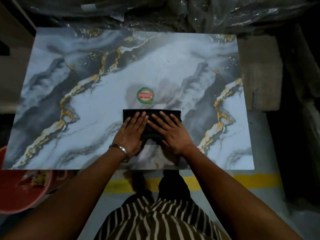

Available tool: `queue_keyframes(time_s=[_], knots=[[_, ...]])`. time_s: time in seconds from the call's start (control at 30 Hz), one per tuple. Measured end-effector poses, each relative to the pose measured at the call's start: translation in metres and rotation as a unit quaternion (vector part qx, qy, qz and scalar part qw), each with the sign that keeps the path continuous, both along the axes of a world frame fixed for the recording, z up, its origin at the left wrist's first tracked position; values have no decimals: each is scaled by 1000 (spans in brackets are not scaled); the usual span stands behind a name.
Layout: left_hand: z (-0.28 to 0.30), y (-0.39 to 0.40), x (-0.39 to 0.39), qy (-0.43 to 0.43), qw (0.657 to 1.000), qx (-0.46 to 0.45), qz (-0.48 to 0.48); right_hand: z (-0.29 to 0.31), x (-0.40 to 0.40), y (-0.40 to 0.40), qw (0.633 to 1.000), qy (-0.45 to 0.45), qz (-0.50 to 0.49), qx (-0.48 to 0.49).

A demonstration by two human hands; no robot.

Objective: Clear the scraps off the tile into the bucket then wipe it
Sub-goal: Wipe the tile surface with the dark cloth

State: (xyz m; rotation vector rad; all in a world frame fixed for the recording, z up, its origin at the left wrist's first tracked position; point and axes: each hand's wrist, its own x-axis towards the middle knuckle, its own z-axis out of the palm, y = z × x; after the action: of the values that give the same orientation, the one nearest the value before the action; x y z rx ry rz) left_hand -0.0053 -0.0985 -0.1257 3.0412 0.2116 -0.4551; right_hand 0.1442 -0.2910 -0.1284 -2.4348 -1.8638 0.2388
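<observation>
A large marble-patterned tile [86, 110], grey and white with gold veins, lies flat in front of me. On its near middle lies a folded black cloth [152, 113]. My left hand [133, 134], with a metal bangle at the wrist, and my right hand [170, 132] press flat on the cloth side by side, fingers spread and pointing away from me. A round red and green sticker [145, 95] sits just beyond the cloth. I see no scraps on the tile's surface. The red bucket [10, 201] stands on the floor at the lower left, with scraps [38, 177] inside it.
Crumpled plastic sheeting [155, 13] lies behind the tile's far edge. A grey concrete block [259, 75] sits against the right edge. A yellow floor line [242, 181] runs below the near edge, by my legs.
</observation>
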Motion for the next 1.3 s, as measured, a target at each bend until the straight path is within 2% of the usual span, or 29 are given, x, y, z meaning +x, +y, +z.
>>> queue_keyframes(time_s=[0.23, 0.47, 0.67, 0.97, 1.1, 1.3], knots=[[-8, 72, 152, -13, 1000, 18, 10, -10, 152, 76, 1000, -21, -6, 20], [-7, 148, 300, -30, 999, -15, 38, -18, 291, 159, 997, -46, -30, 48], [-14, 188, 368, -20, 998, 10, 54, -14, 354, 199, 999, -17, -32, 33], [-9, 151, 333, -32, 998, -13, 55, -14, 318, 163, 998, -18, -38, 37], [-7, 102, 272, -29, 998, -5, 50, -12, 263, 112, 999, -17, -23, 44], [-8, 0, 145, -29, 999, 24, 36, -7, 139, 9, 999, -4, -12, 31]])
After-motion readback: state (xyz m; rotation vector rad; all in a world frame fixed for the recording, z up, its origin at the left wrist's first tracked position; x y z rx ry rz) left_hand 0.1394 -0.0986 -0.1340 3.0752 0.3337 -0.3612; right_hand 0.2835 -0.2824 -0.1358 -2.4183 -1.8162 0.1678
